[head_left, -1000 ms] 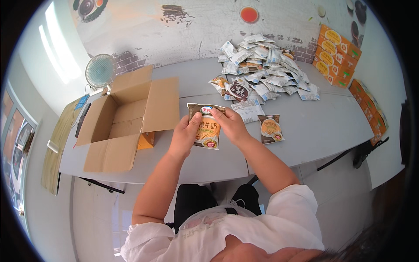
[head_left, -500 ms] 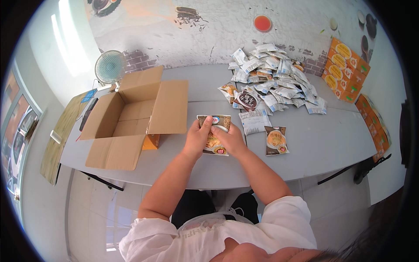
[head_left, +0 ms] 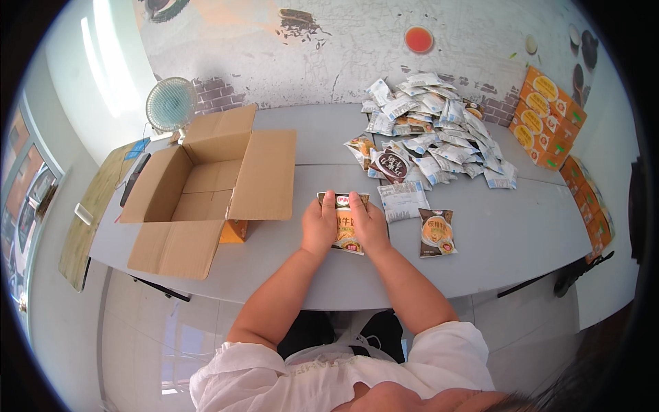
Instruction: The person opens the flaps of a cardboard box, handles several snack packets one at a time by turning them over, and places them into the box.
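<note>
Packing room, by the look: open carton (head_left: 263, 175), heaped packets (head_left: 439, 134), stacked orange boxes (head_left: 549, 120) on long grey tabletop (head_left: 508, 220). Fan (head_left: 171, 104), mural (head_left: 357, 62), tiled floor (head_left: 511, 326).

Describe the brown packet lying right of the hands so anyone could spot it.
On the gray table, find the packet heap at right. Nearer the front edge lies the brown packet, orange picture up; its white neighbour shows none, and its lookalike is in the left hand and right hand.
</note>
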### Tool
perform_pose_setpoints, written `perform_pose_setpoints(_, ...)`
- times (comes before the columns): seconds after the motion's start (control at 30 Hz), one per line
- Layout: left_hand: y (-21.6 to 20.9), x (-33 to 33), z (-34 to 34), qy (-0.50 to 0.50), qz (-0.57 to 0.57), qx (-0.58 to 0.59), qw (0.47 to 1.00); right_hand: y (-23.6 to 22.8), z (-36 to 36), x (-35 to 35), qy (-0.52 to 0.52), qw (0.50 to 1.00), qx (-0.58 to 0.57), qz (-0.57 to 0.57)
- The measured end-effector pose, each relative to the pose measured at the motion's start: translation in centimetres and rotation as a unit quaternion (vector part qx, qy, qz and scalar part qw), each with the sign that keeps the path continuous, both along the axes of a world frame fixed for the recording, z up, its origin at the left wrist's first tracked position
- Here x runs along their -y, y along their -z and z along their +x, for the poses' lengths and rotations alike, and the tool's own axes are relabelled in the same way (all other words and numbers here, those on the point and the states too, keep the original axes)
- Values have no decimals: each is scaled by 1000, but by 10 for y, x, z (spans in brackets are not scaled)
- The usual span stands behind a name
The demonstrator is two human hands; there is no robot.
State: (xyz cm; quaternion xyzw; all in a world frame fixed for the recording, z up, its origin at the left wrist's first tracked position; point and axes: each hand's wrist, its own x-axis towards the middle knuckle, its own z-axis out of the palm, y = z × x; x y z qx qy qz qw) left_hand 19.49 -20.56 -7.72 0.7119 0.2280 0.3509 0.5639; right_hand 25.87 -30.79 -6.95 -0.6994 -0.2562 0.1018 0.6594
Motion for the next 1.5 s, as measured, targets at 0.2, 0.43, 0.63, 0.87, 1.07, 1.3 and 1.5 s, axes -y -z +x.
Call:
perform_pose_setpoints(0.2, -8, 4, -10, 16, -11, 23, 1000, -2, 5, 6, -22, 996, 38, -79)
perform_pose_setpoints(0.43, 6, -7, -11, 52, -55, 7, 997, -15, 15, 13, -150, 974, -158, -63)
perform_pose_setpoints(0.63, 13, -11, -7, 103, -115, 12, 988, -14, 15, 18, -143, 976, 39, -163)
perform_pose_setpoints(0.87, 16, -10, -9, 129, -105, 0, 986, -23, -2, 23, -87, 967, 158, -181)
perform_pose_setpoints(1.07, 9, -11, -16, 145, -77, -1, 986, -11, -8, 20, -41, 936, 330, -118)
perform_pose_setpoints(1.3, 9, -8, -15, 118, -75, -10, 990, -3, -6, 15, -12, 966, 249, -66)
perform_pose_setpoints(1.5, 13, -11, -10, 158, -185, 37, 969, -7, -9, 13, -47, 990, 131, -29)
